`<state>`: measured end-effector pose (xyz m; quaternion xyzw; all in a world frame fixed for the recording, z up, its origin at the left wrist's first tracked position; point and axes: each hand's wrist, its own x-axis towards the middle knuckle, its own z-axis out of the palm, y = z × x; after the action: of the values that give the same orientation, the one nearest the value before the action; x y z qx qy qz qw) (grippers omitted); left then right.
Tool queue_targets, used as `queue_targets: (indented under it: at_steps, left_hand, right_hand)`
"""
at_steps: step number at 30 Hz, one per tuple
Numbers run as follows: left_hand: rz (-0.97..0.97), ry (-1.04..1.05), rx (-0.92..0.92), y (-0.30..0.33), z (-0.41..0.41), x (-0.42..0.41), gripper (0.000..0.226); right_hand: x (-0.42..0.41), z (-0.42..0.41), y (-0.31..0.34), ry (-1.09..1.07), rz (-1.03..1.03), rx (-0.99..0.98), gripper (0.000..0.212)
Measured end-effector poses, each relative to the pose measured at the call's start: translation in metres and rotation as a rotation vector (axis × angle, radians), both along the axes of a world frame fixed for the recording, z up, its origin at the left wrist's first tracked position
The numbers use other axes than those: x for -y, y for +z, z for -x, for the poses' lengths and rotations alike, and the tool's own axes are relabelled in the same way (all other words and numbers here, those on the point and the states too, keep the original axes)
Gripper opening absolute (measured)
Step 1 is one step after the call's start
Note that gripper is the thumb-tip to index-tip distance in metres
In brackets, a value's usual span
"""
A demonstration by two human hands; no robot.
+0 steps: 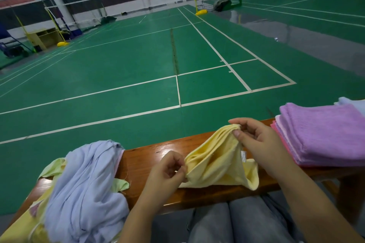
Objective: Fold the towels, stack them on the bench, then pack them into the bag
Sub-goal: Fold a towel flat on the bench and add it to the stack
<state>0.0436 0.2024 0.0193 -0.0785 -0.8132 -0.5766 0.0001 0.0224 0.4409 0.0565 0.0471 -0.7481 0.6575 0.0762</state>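
Left hand (167, 169): fingers curled, pinching the near-left edge of the yellow towel (215, 162) low over the bench (142, 160). Right hand (254, 140): raised higher and farther, thumb and fingertips pinching a bunched corner of the same towel. Towel hangs slack between the two grips, sagging open like a pouch; its lower folds rest on the bench top, near edge drooping slightly over the bench's near rim.

Stack (325, 136) of folded towels, purple on top, pink layers beneath: right end of bench, just beside the right hand, apart from it. Pile (85, 189) of unfolded cloth, lavender over pale yellow-green: left end, near the left forearm. Bare wood shows between pile and yellow towel. Green court floor (118, 69) lies beyond the far edge.
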Motion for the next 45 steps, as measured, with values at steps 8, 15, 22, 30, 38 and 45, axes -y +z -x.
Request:
queue_targets:
  at_steps: [8,15,22,30,38,45]
  left_hand:
    - [0.082,-0.060,-0.040,0.012,-0.004,-0.007,0.033]
    - [0.205,-0.067,-0.058,0.014,0.000,-0.006,0.040]
    - [0.249,-0.147,-0.028,0.019,0.001,-0.004,0.034]
    - [0.539,-0.159,-0.317,0.010,0.015,0.009,0.031]
    - [0.644,-0.286,-0.596,0.050,0.036,0.024,0.019]
    - [0.734,-0.258,-0.823,0.140,0.064,0.031,0.035]
  right_hand:
    - [-0.006,0.002,-0.006,-0.018,0.022,0.002,0.027]
    - [-0.007,0.002,-0.002,-0.025,0.028,-0.013,0.028]
    - [-0.007,0.001,0.001,-0.024,0.027,-0.013,0.028]
    - [-0.008,0.001,0.003,-0.029,-0.008,-0.018,0.028]
    - [-0.015,0.016,0.037,-0.099,-0.068,-0.119,0.025]
    - [-0.022,0.035,0.100,-0.094,-0.233,-0.311,0.022]
